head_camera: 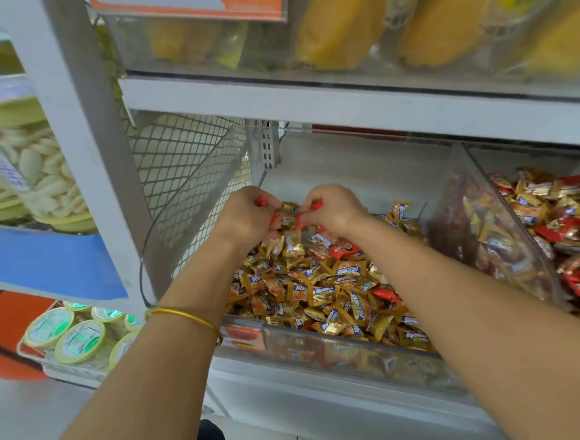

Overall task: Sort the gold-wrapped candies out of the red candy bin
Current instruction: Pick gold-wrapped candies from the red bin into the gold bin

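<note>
Both hands are over a clear plastic bin (320,346) heaped with gold-wrapped candies (321,291) and a few red-wrapped ones (341,250). My left hand (245,215) and my right hand (334,208) meet at the back of the heap, fingers curled, and pinch a small cluster of gold candies (288,213) between them. A gold bangle (186,319) sits on the left forearm. To the right, a second clear bin (501,210) holds mostly red-wrapped candies (571,227) mixed with gold ones.
A grey shelf board (343,107) runs just above the bins, with yellow packs (340,24) on it. A wire mesh panel (183,164) and a grey upright (89,145) stand at the left. Beyond them are jars of white snacks (37,171) and lidded tubs (74,335).
</note>
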Demonstrator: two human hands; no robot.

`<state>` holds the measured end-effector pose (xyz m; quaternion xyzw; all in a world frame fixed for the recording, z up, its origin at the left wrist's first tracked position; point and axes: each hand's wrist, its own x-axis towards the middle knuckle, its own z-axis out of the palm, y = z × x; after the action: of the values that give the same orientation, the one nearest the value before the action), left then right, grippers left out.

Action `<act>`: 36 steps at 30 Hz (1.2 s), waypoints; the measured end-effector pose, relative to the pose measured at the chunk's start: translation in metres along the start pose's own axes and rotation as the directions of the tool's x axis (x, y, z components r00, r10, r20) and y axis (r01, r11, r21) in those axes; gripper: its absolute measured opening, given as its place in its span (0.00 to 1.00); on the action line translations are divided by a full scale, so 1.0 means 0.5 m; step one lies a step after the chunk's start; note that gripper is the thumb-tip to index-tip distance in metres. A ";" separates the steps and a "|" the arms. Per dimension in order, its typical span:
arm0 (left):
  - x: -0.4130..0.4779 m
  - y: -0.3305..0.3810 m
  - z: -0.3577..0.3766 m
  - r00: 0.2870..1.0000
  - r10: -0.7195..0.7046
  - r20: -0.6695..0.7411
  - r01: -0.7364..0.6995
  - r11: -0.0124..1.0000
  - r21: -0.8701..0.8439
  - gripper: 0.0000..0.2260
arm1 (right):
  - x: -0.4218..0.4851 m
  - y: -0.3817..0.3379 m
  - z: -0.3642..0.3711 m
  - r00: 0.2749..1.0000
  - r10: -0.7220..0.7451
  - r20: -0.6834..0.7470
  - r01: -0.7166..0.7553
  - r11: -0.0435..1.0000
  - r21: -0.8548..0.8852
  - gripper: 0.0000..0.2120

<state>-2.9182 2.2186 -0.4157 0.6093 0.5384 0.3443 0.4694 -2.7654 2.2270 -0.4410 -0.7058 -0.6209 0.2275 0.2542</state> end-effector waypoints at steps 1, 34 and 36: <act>0.000 0.001 0.003 1.000 0.003 0.025 -0.003 1.000 0.011 0.09 | -0.013 -0.003 -0.018 0.998 0.059 -0.034 -0.052 0.982 0.181 0.05; -0.022 0.011 0.103 0.862 0.221 0.456 -0.435 0.784 0.442 0.06 | -0.184 0.037 -0.136 0.913 0.275 -0.300 -0.130 0.896 0.426 0.14; -0.031 0.019 0.114 0.816 0.238 0.527 -0.480 0.787 0.387 0.05 | -0.220 0.031 -0.159 0.931 0.213 -0.296 -0.098 0.928 0.360 0.12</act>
<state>-2.8651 2.1921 -0.4235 0.8661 0.3549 0.1258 0.3287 -2.7167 2.1101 -0.3895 -0.7269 -0.4623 0.2294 0.4531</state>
